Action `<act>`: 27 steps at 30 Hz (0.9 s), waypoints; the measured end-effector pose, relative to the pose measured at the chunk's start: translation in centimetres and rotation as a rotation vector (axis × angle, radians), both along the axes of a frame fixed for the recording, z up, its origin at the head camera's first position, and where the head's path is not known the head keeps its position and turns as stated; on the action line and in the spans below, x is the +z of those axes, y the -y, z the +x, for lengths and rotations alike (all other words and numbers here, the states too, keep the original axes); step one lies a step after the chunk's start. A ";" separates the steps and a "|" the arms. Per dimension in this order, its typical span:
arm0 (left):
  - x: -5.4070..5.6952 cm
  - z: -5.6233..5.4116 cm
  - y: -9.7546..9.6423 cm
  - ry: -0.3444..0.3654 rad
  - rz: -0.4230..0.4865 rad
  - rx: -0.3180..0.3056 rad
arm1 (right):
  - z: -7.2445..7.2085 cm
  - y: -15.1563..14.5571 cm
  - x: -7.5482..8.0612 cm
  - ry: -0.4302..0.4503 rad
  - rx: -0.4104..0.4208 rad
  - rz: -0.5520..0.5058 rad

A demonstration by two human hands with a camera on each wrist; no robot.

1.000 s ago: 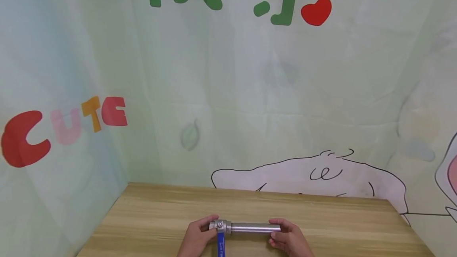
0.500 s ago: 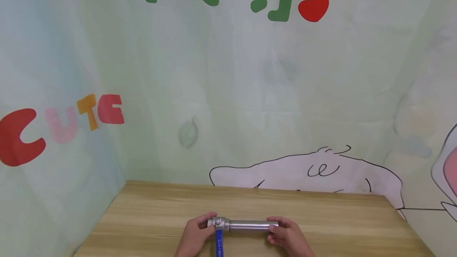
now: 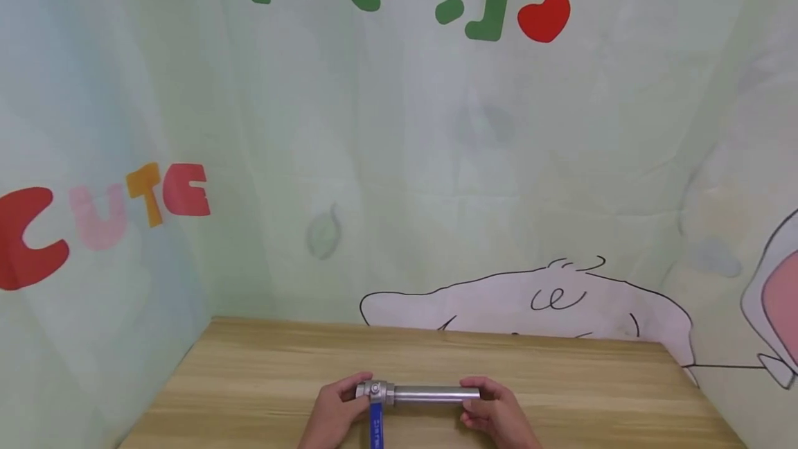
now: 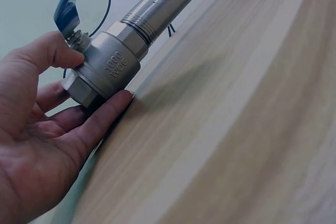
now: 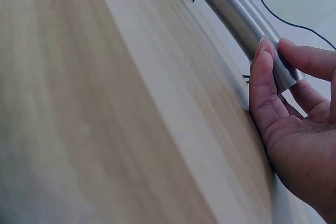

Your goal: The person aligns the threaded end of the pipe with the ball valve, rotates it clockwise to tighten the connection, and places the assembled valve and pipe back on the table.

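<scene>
A steel ball valve (image 3: pixel 377 393) with a blue lever handle (image 3: pixel 376 427) is joined to a straight metal pipe (image 3: pixel 430 395) lying crosswise in the head view. My left hand (image 3: pixel 333 407) grips the valve body at its free end, thumb by the handle's base. In the left wrist view the valve (image 4: pixel 107 61) carries raised "1000 WOG" lettering, and threads show where the pipe (image 4: pixel 168 3) enters it. My right hand (image 3: pixel 495 411) pinches the pipe's other end. The right wrist view has thumb and fingers (image 5: pixel 261 74) on either side of that pipe end (image 5: pixel 286 74).
The wood-grain table (image 3: pixel 280 352) spreads around both hands. Behind it hangs a pale green printed backdrop (image 3: pixel 405 192) with a cartoon outline low at the table's back edge, a red heart and coloured letters.
The head view has shifted slightly, so the scene sits a little further left. Both hands keep their hold on the valve and pipe, with little other visible change.
</scene>
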State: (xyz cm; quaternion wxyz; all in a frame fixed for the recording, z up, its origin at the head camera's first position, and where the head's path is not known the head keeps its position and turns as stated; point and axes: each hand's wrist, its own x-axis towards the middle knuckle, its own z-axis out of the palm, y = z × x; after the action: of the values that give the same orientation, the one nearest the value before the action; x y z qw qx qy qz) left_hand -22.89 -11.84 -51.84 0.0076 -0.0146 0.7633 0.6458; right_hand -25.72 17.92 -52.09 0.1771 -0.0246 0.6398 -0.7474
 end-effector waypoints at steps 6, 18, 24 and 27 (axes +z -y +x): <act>0.1 -0.2 0.2 0.006 -0.006 0.007 | -0.4 0.1 -0.1 0.007 0.011 -0.010; 0.5 -0.2 0.2 0.013 -0.009 0.013 | -0.5 -0.2 0.1 0.011 0.023 -0.032; 0.4 -0.2 0.1 0.017 -0.009 0.003 | -0.3 -0.3 0.2 0.000 0.017 -0.025; 0.4 -0.2 0.1 0.040 0.003 -0.002 | -0.1 -0.2 0.1 0.005 0.020 -0.016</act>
State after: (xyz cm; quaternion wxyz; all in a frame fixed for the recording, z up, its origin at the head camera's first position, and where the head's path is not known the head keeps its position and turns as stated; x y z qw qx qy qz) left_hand -23.08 -11.91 -51.48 0.0237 -0.0267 0.7621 0.6465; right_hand -25.83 18.14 -51.95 0.1861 -0.0308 0.6329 -0.7509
